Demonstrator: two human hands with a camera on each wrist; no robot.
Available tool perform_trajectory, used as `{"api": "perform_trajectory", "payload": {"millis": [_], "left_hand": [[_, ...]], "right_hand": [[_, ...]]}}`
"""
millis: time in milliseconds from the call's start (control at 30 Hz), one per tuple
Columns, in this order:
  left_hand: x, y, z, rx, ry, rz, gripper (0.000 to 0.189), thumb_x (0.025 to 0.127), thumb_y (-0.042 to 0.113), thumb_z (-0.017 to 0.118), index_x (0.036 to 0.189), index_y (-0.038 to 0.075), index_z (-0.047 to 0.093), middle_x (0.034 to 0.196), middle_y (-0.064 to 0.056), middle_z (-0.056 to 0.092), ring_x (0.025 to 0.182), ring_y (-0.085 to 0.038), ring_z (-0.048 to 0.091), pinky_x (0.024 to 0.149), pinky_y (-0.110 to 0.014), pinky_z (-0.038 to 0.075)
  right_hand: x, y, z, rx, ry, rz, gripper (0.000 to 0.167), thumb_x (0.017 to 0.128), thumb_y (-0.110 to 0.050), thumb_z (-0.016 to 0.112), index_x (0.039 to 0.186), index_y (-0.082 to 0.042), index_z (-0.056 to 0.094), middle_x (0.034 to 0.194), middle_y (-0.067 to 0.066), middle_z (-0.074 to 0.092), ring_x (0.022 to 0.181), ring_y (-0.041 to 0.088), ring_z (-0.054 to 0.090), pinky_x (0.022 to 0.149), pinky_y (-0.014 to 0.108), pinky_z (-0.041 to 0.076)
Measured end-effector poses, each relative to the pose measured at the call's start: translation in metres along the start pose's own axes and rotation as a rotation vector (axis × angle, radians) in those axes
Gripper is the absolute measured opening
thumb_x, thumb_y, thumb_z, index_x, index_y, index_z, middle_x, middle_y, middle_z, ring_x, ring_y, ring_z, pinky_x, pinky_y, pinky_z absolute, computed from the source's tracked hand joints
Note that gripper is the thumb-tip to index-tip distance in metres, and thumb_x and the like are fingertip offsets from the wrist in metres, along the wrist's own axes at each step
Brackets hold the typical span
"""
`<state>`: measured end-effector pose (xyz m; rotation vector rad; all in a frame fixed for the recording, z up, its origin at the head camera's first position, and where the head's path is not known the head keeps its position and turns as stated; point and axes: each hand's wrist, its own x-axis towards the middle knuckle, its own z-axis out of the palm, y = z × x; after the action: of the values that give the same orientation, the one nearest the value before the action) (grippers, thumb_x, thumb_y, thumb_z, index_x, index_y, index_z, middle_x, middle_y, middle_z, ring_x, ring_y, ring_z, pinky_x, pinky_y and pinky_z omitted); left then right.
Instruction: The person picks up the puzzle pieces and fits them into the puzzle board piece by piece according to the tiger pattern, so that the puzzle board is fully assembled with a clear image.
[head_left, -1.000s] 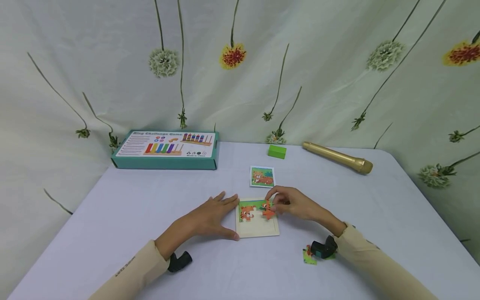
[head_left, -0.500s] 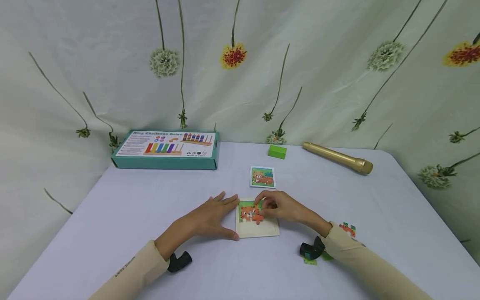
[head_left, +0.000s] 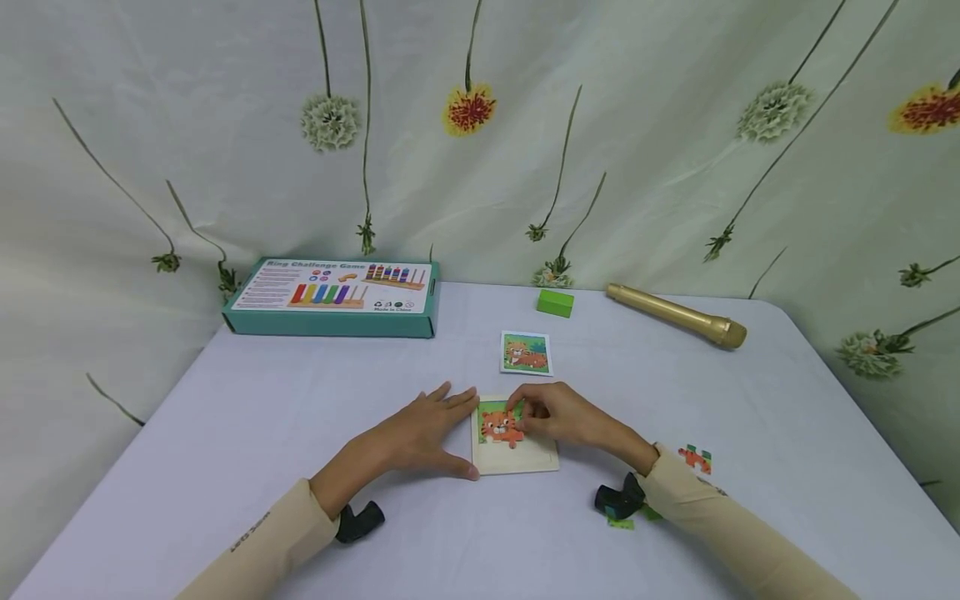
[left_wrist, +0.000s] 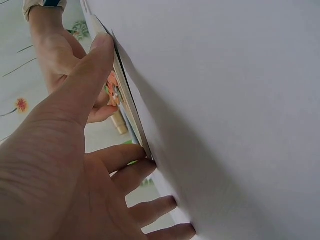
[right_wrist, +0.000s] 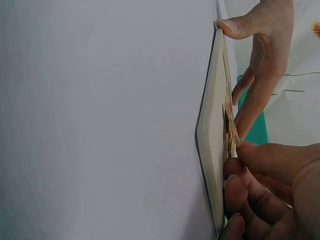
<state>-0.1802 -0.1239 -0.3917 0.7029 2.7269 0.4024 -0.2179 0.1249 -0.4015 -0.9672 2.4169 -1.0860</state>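
A shallow wooden puzzle tray (head_left: 517, 460) lies on the white table, with tiger-face pieces (head_left: 492, 423) in its upper left. My left hand (head_left: 423, 433) spreads along the tray's left side, thumb and forefinger touching its edge; the left wrist view shows these fingertips against the rim. Over the tray, my right hand (head_left: 562, 414) pinches an orange puzzle piece (head_left: 512, 437) between thumb and fingers, right beside the tiger face. In the right wrist view that puzzle piece (right_wrist: 231, 125) tilts up from the tray under the thumb. Part of it is hidden by my fingers.
Behind the tray lies a tiger picture card (head_left: 526, 353). A green block (head_left: 555, 302), a gold microphone (head_left: 675, 316) and a teal game box (head_left: 330, 325) stand farther back. Loose puzzle pieces (head_left: 696, 459) lie right of the tray, some partly under the right wrist's camera (head_left: 621, 498).
My right hand has moved left with the pinched piece, from the tray's right side up against the tiger face. A loose piece has come into view by the right sleeve. My left hand has stayed put.
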Motion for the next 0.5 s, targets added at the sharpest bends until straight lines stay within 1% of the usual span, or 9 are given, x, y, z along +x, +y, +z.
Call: {"api": "perform_trajectory", "payload": {"millis": [267, 500], "left_hand": [[-0.0004, 0.0007, -0.0009, -0.001, -0.002, -0.001, 0.102, 0.069, 0.063, 0.075, 0.15, 0.017, 0.035, 0.156, 0.005, 0.028, 0.146, -0.032, 0.015, 0.114, -0.056, 0.019], [0.0002, 0.0011, -0.0017, -0.005, -0.005, 0.001, 0.101, 0.07, 0.061, 0.075, 0.15, 0.016, 0.035, 0.156, 0.004, 0.028, 0.146, -0.032, 0.015, 0.114, -0.056, 0.019]], "right_hand": [[0.0014, -0.0034, 0.0006, -0.026, 0.008, 0.019, 0.021, 0.089, 0.0, 0.061, 0.108, -0.007, 0.065, 0.071, -0.005, 0.057, 0.061, 0.004, 0.047, 0.057, 0.017, 0.04], [0.0017, -0.0041, 0.0002, -0.012, 0.006, 0.006, 0.017, 0.089, 0.0, 0.062, 0.105, -0.005, 0.066, 0.071, -0.003, 0.058, 0.061, 0.005, 0.048, 0.055, 0.018, 0.04]]}}
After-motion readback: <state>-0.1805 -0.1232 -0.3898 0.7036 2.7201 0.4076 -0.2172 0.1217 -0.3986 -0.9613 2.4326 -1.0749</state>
